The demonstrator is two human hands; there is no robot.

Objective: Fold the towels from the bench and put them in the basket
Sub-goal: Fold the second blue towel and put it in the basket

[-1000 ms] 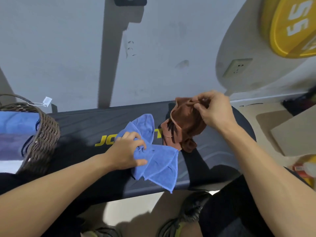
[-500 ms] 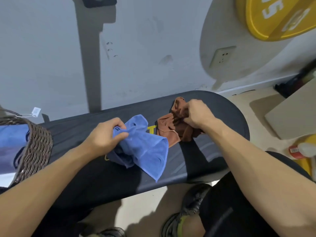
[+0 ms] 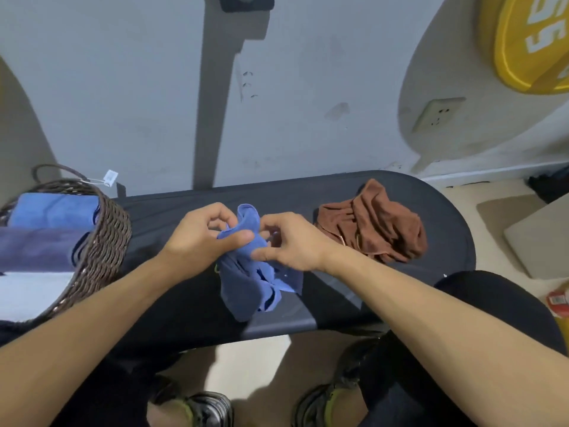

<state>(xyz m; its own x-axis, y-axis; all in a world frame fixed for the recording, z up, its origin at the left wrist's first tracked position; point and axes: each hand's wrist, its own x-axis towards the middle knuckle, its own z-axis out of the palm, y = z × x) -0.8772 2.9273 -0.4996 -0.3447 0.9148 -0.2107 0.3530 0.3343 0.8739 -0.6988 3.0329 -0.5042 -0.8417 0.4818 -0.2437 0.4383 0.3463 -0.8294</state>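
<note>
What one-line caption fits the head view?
Both hands, left hand and right hand, pinch a crumpled blue towel over the bench; brown towel waits.

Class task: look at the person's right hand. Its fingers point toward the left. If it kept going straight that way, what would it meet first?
The right hand already pinches the blue towel, so going on leftward it would most likely meet the left hand, which holds the same towel, well before the basket.

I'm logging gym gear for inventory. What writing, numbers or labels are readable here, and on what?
"55": white digits, cut off by the frame edge, on the yellow weight plate.
White tag on the basket: too small to read.
Bench logo: hidden under the blue towel.
</note>
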